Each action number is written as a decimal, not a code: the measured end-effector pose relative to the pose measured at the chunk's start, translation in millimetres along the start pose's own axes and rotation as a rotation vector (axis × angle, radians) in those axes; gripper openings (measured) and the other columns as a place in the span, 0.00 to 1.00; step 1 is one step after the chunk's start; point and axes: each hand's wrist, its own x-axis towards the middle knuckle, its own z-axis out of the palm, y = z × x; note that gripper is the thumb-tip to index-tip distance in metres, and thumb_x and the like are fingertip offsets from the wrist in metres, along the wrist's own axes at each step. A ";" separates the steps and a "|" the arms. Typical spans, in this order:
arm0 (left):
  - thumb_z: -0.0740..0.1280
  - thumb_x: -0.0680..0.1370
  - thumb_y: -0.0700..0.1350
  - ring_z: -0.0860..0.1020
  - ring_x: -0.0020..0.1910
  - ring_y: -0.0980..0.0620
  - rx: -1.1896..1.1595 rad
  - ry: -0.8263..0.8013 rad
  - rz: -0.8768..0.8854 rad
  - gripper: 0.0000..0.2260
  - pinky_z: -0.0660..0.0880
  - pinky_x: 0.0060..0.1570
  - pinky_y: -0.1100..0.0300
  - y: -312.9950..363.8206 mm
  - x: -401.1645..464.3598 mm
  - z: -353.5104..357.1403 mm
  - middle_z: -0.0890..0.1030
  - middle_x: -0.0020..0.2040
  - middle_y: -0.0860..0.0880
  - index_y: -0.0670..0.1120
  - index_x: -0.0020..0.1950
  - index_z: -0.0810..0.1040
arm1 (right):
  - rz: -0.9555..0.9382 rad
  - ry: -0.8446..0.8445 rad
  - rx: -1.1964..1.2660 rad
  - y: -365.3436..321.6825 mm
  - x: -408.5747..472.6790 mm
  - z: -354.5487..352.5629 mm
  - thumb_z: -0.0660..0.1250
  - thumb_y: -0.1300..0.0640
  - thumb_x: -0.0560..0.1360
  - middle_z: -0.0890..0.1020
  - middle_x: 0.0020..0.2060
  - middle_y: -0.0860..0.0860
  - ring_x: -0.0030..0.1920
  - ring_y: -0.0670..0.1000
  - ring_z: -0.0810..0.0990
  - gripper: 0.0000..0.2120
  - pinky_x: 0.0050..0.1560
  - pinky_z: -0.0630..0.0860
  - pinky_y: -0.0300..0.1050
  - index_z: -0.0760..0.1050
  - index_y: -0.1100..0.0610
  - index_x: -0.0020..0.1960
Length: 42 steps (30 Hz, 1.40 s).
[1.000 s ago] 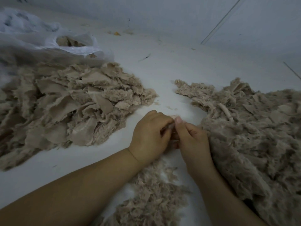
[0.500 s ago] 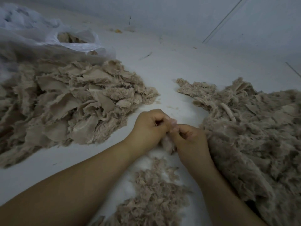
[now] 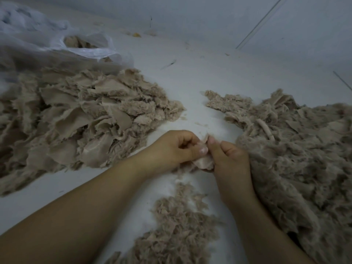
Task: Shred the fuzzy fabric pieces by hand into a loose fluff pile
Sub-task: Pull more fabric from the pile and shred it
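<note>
A small beige fabric piece (image 3: 204,161) is pinched between the two hands near the middle of the view, just above the pale surface (image 3: 190,79) that carries everything. The left hand (image 3: 176,149) is curled into a loose fist, with its thumb and fingertips closed on the left edge of the piece. The right hand (image 3: 231,161) is likewise curled, its thumb pressed on the upper right edge of the same piece, so that both hands are seen gripping it and touching each other at the fingertips. The lower part of the piece is seen hanging between the two wrists.

Directly below the hands, a loose fluff pile (image 3: 175,229) of fine shredded fibres is spread across the surface, reaching down to the bottom edge of the view between the forearms. To the left, well apart from the hands, a large heap of fabric pieces (image 3: 80,119) is piled, with flat backing sides and fuzzy sides both showing. To the right, a second heap of fuzzy material (image 3: 297,153) is lying just beside the right hand and forearm, and appears to be touched by them. At the upper left, a translucent plastic bag (image 3: 89,48) with more beige material inside is seen behind the left heap.
</note>
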 end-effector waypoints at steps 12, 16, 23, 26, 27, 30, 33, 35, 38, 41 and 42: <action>0.77 0.72 0.42 0.70 0.29 0.49 0.153 -0.059 -0.027 0.13 0.68 0.31 0.57 0.2 -3.4 -1.1 0.75 0.31 0.36 0.33 0.39 0.78 | -0.006 0.102 0.003 4.5 1.4 -0.8 0.63 0.51 0.82 0.76 0.36 0.73 0.32 0.59 0.75 0.22 0.32 0.75 0.55 0.76 0.71 0.41; 0.77 0.70 0.39 0.71 0.24 0.55 0.261 -0.284 -0.042 0.06 0.68 0.28 0.65 6.8 -8.0 -14.6 0.80 0.28 0.47 0.40 0.36 0.83 | 0.003 0.124 0.010 4.1 1.0 -0.5 0.62 0.53 0.82 0.80 0.36 0.67 0.34 0.56 0.79 0.16 0.31 0.77 0.51 0.83 0.58 0.42; 0.78 0.69 0.48 0.78 0.32 0.52 0.232 -0.466 -0.152 0.12 0.73 0.35 0.61 17.0 -15.2 -23.6 0.84 0.36 0.43 0.44 0.48 0.83 | -0.015 0.087 0.035 1.0 -2.5 2.4 0.65 0.54 0.81 0.78 0.25 0.52 0.27 0.49 0.76 0.20 0.28 0.73 0.40 0.79 0.61 0.33; 0.72 0.74 0.56 0.70 0.27 0.47 0.224 -0.138 -0.109 0.19 0.67 0.29 0.57 15.4 -8.8 -7.7 0.79 0.28 0.43 0.40 0.40 0.80 | -0.037 0.032 0.012 -2.8 -4.8 1.4 0.69 0.53 0.78 0.75 0.23 0.55 0.27 0.54 0.73 0.21 0.30 0.75 0.51 0.76 0.58 0.29; 0.70 0.76 0.54 0.69 0.26 0.46 0.251 -0.108 -0.095 0.18 0.67 0.28 0.56 15.0 -8.3 -3.8 0.79 0.26 0.43 0.40 0.38 0.80 | -0.041 0.014 0.007 -3.8 -5.1 1.4 0.69 0.53 0.78 0.76 0.23 0.58 0.27 0.55 0.74 0.19 0.31 0.77 0.54 0.77 0.58 0.30; 0.67 0.80 0.44 0.67 0.22 0.49 0.141 0.011 -0.084 0.14 0.65 0.25 0.60 12.1 -9.2 1.8 0.76 0.24 0.46 0.41 0.35 0.79 | -0.048 0.026 -0.007 -4.4 -4.9 2.5 0.68 0.53 0.79 0.76 0.26 0.60 0.28 0.52 0.74 0.18 0.29 0.74 0.48 0.79 0.62 0.34; 0.61 0.82 0.38 0.68 0.22 0.50 -0.412 0.565 0.002 0.10 0.63 0.24 0.61 12.8 -3.2 -5.7 0.77 0.28 0.45 0.41 0.43 0.78 | 0.034 0.087 0.112 -3.8 -2.8 2.3 0.61 0.52 0.82 0.76 0.28 0.50 0.27 0.44 0.71 0.18 0.28 0.69 0.36 0.81 0.57 0.38; 0.60 0.83 0.40 0.72 0.25 0.48 -0.509 0.671 0.060 0.06 0.68 0.25 0.61 14.7 2.3 -4.2 0.81 0.35 0.44 0.41 0.52 0.77 | 0.069 0.115 0.166 -3.3 -1.7 2.4 0.59 0.53 0.84 0.76 0.29 0.49 0.27 0.44 0.72 0.19 0.27 0.68 0.35 0.82 0.55 0.39; 0.63 0.80 0.35 0.77 0.27 0.50 -0.233 0.460 0.032 0.06 0.71 0.27 0.61 10.8 11.6 18.1 0.82 0.34 0.47 0.43 0.49 0.78 | 0.087 0.155 0.193 -4.2 -2.5 3.1 0.58 0.53 0.84 0.76 0.28 0.50 0.26 0.45 0.71 0.21 0.25 0.67 0.35 0.82 0.54 0.37; 0.66 0.77 0.34 0.79 0.37 0.55 0.222 0.372 0.148 0.07 0.73 0.37 0.66 -0.7 34.4 29.1 0.81 0.39 0.50 0.45 0.48 0.80 | 0.135 0.196 0.237 -5.9 -1.0 1.4 0.57 0.53 0.84 0.74 0.28 0.49 0.26 0.45 0.69 0.22 0.24 0.65 0.37 0.82 0.51 0.36; 0.66 0.76 0.35 0.77 0.42 0.54 0.368 0.355 0.216 0.07 0.72 0.41 0.67 -3.9 45.7 27.6 0.80 0.43 0.50 0.45 0.51 0.80 | 0.160 0.210 0.259 -6.4 0.0 0.6 0.57 0.53 0.84 0.74 0.28 0.49 0.26 0.45 0.68 0.22 0.24 0.63 0.37 0.81 0.51 0.36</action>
